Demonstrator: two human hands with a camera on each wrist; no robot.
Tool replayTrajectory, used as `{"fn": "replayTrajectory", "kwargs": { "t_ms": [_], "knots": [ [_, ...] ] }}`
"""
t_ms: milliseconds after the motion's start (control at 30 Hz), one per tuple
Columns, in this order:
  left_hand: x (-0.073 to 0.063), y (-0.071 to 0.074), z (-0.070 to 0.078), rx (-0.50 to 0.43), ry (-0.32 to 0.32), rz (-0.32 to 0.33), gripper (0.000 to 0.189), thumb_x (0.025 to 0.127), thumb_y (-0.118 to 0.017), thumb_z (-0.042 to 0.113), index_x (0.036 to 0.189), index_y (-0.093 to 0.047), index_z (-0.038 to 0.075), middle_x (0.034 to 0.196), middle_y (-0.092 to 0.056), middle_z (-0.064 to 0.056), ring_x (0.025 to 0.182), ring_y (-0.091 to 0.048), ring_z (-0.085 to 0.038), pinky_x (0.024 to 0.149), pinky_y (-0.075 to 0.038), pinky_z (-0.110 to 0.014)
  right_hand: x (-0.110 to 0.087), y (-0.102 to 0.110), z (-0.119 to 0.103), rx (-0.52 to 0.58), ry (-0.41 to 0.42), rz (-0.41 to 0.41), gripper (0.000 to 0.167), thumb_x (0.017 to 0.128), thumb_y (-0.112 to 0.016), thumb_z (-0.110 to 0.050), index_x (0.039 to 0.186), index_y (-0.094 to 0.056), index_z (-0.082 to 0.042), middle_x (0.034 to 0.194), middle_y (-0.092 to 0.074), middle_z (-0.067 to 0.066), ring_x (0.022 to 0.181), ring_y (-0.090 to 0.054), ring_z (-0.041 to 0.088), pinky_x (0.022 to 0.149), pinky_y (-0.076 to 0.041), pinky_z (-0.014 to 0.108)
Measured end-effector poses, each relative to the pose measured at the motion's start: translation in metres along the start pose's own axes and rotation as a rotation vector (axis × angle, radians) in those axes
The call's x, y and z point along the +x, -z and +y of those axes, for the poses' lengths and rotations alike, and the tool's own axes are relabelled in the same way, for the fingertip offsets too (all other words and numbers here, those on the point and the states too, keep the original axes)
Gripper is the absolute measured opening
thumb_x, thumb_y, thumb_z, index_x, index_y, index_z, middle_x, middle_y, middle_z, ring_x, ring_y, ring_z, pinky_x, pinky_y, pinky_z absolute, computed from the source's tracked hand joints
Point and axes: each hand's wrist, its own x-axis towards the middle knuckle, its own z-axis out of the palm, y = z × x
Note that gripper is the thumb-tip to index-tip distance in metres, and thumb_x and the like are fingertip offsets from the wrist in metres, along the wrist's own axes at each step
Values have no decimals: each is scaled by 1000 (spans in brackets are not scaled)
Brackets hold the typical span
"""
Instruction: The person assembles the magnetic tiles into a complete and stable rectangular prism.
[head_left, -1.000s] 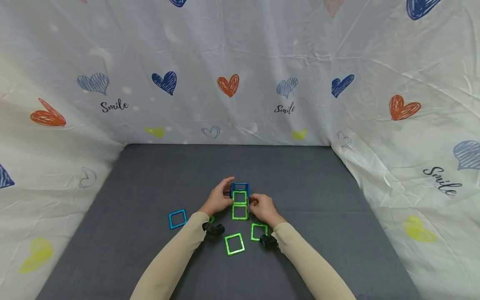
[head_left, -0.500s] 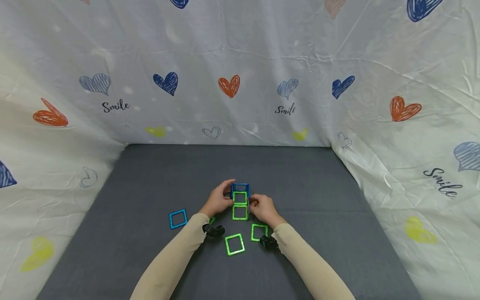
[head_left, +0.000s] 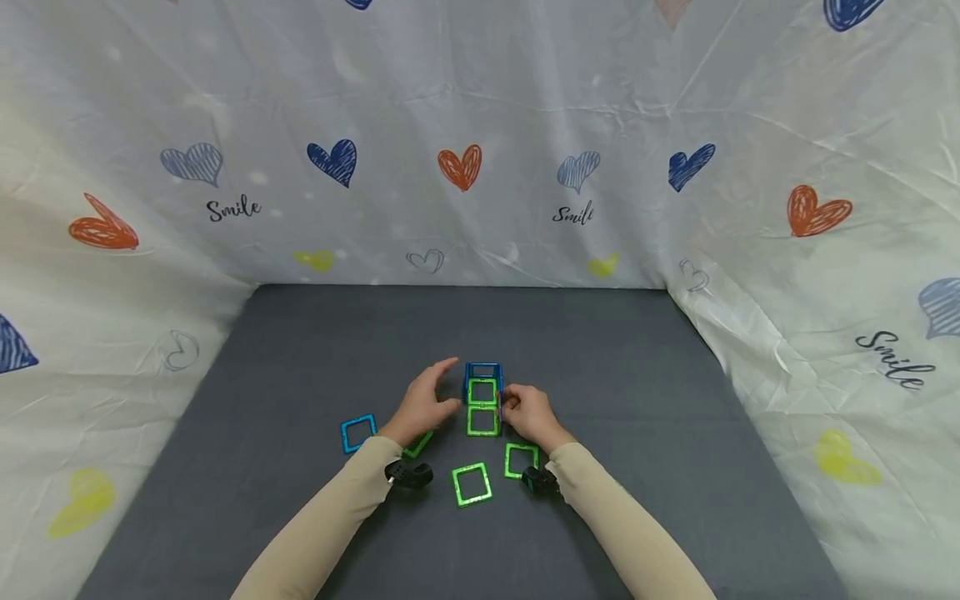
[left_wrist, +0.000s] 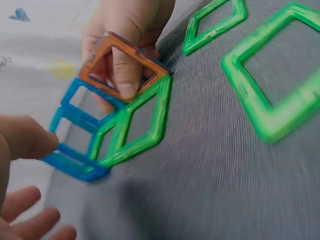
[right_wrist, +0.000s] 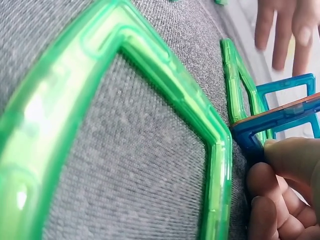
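The tabletop runs out of view at its near edge. On it, a green frame lies partly hidden beneath the left forearm, and the wrist views crop the loose green ones. Midway between the tabletop's left and right edges stands the joined frame structure; its far side is hard to make out, and the left wrist view is blurred.

Half a second ago the left hand was against the structure; now, in the head view, it sits just beside it, its grip released and fingers spread. The right hand has stayed put, its grip pinching the structure's orange frame.

Loose pieces number four: three green, counting the half-covered one, and one blue frame, nearest the left edge. The structure shows two green frames, one orange and at least two blue.
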Motion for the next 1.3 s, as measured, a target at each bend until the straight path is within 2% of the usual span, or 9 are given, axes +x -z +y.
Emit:
{"fn": "replayTrajectory", "kwargs": {
  "t_ms": [133, 267, 367, 533, 667, 833, 1100, 1300],
  "knots": [
    [-17, 20, 6, 239, 6, 31, 55, 91, -71, 13, 144, -57, 10, 143, -57, -17, 129, -57, -36, 102, -51, -56, 0, 2, -2, -3, 4, -8, 28, 94, -64, -5, 120, -72, -3, 84, -71, 5, 66, -58, 11, 64, -50, 28],
    [-35, 31, 8, 461, 22, -13, 50, 89, -76, 20, 136, -63, 8, 128, -62, -18, 109, -64, -34, 87, -56, -51, 0, 1, -1, -8, -1, -10, 28, 94, -64, -6, 120, -72, -3, 85, -71, 4, 66, -58, 11, 63, -50, 28],
    [-46, 32, 9, 563, 35, -66, 51, 88, -78, 25, 134, -64, 8, 121, -63, -17, 99, -63, -32, 79, -55, -48, -1, 0, 0, -8, -8, -16, 28, 94, -64, -6, 120, -72, -4, 85, -71, 4, 66, -59, 11, 62, -50, 28],
    [-53, 26, 10, 656, 33, -91, 53, 85, -80, 30, 131, -66, 9, 111, -64, -15, 88, -61, -29, 74, -53, -48, -1, 0, 2, 1, -8, -11, 26, 94, -64, -5, 119, -73, -4, 85, -70, 5, 67, -59, 11, 62, -50, 28],
    [-55, 21, 10, 713, 29, -109, 56, 81, -83, 33, 129, -67, 9, 104, -63, -13, 80, -57, -25, 71, -51, -48, -1, 0, 2, 5, -6, -12, 26, 94, -64, -6, 120, -72, -4, 85, -71, 5, 68, -60, 11, 63, -51, 29],
    [-57, 17, 12, 712, 40, -131, 62, 76, -87, 30, 130, -66, 6, 101, -61, -15, 77, -55, -25, 67, -49, -46, -2, 0, 1, 0, 1, -13, 28, 94, -64, -5, 121, -72, -2, 86, -71, 6, 68, -60, 11, 63, -52, 28],
    [-58, 17, 12, 703, 81, -114, 64, 75, -89, 29, 129, -65, 4, 101, -61, -18, 73, -58, -25, 60, -50, -41, -3, 0, 1, -2, 2, -7, 27, 94, -64, -5, 120, -72, -3, 86, -71, 6, 68, -61, 11, 63, -52, 29],
    [-56, 16, 10, 698, 69, -99, 59, 75, -89, 22, 125, -66, 2, 96, -61, -17, 71, -59, -25, 60, -52, -40, -1, 0, 2, -2, 7, 0, 26, 94, -65, -4, 118, -73, -3, 85, -71, 6, 68, -60, 11, 63, -52, 29]
  ]
}}
